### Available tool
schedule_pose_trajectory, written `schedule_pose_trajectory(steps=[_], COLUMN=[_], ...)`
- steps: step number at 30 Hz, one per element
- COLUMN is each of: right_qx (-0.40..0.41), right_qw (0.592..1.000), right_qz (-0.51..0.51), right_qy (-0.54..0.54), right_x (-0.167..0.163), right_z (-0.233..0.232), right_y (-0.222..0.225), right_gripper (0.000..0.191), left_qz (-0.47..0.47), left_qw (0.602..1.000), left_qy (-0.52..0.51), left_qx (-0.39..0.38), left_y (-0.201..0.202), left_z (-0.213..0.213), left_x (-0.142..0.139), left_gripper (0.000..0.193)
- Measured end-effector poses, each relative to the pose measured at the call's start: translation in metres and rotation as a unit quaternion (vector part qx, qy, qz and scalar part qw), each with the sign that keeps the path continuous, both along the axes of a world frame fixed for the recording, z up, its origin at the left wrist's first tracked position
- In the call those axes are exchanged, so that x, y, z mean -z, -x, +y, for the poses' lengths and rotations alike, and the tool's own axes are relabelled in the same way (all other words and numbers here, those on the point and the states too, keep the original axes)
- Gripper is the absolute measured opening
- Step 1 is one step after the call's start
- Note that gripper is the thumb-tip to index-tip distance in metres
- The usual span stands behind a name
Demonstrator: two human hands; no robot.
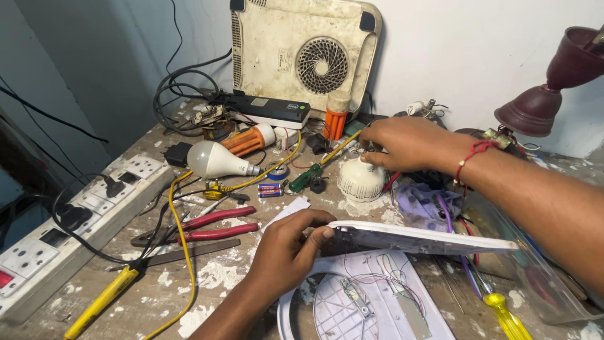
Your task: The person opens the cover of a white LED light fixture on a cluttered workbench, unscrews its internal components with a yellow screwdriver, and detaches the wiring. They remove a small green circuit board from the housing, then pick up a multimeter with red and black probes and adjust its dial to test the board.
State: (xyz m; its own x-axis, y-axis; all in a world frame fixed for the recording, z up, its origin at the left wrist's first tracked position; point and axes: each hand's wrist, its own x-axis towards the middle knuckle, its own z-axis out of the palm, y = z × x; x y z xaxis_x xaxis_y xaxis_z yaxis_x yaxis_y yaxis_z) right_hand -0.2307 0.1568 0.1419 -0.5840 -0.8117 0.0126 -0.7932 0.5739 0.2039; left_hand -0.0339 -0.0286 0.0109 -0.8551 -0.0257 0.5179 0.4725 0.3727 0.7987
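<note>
1. Desk is a mess of wires and tools, with a power strip on the left edge.
2. White panel cover is propped open over its base; the left hand is clamped on the cover's left edge, holding it up.
3. Right hand is curled, fingertips on top of a bulb housing behind the panel. Can't tell if it's actually pinching anything.
4. Looks like mid-repair, panel open, fetching a part. A firm grip comes first.

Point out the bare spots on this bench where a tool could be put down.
Bare wood lies between the yellow-handled tool, the red-handled pliers and the left hand. Crowded: around the bulb, and behind the right hand. The power strip fills the left edge.
</note>
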Motion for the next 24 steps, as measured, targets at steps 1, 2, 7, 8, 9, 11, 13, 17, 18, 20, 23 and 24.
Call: schedule_pose_trajectory(steps=[1, 2, 7, 8, 9, 11, 13, 17, 18, 20, 23, 24], right_qx=[0.009, 0.017, -0.051, -0.078, -0.089, -0.109, -0.127, -0.229, -0.235, -0.246, -0.288, -0.292], right_qw=[1.0, 0.999, 0.996, 0.995, 0.994, 0.993, 0.991, 0.972, 0.97, 0.964, 0.948, 0.945], right_qz=[0.005, 0.01, 0.044, 0.047, 0.039, 0.025, -0.001, -0.052, -0.068, -0.1, -0.132, -0.147], right_qy=[-0.017, -0.035, -0.05, -0.047, -0.043, -0.034, -0.041, 0.005, 0.001, -0.008, -0.001, 0.001], right_x=[-0.001, -0.002, 0.007, 0.01, 0.014, 0.022, 0.029, 0.044, 0.048, 0.056, 0.067, 0.071], right_z=[-0.004, -0.008, -0.042, -0.05, -0.057, -0.073, -0.09, -0.123, -0.131, -0.148, -0.175, -0.182], right_y=[0.0, 0.0, -0.003, -0.004, -0.005, -0.007, -0.008, -0.01, -0.011, -0.012, -0.016, -0.018], right_gripper=[0.034, 0.034, 0.03, 0.029, 0.031, 0.034, 0.036, 0.037, 0.035, 0.033, 0.033, 0.035], left_qz=[-0.004, -0.007, -0.01, 0.001, 0.012, 0.008, 0.018, 0.05, 0.053, 0.067, 0.071, 0.07], left_qw=[1.0, 1.0, 1.0, 1.0, 1.0, 1.0, 1.0, 0.999, 0.998, 0.997, 0.996, 0.996], left_qy=[0.001, 0.002, 0.017, 0.018, 0.019, 0.017, 0.014, 0.016, 0.018, 0.027, 0.04, 0.045], left_qx=[-0.002, -0.004, -0.02, -0.018, -0.015, -0.019, -0.018, -0.011, -0.011, -0.015, -0.019, -0.02], left_y=[0.0, -0.001, -0.004, -0.003, -0.003, -0.002, -0.001, 0.001, 0.001, 0.001, 0.002, 0.002], left_z=[0.0, 0.0, -0.006, -0.007, -0.008, -0.01, -0.012, -0.019, -0.02, -0.022, -0.024, -0.026], left_x=[0.0, 0.0, -0.001, -0.002, -0.001, -0.001, 0.001, 0.003, 0.004, 0.005, 0.006, 0.007], left_gripper=[0.02, 0.02, 0.021, 0.021, 0.02, 0.021, 0.021, 0.02, 0.02, 0.02, 0.019, 0.019])
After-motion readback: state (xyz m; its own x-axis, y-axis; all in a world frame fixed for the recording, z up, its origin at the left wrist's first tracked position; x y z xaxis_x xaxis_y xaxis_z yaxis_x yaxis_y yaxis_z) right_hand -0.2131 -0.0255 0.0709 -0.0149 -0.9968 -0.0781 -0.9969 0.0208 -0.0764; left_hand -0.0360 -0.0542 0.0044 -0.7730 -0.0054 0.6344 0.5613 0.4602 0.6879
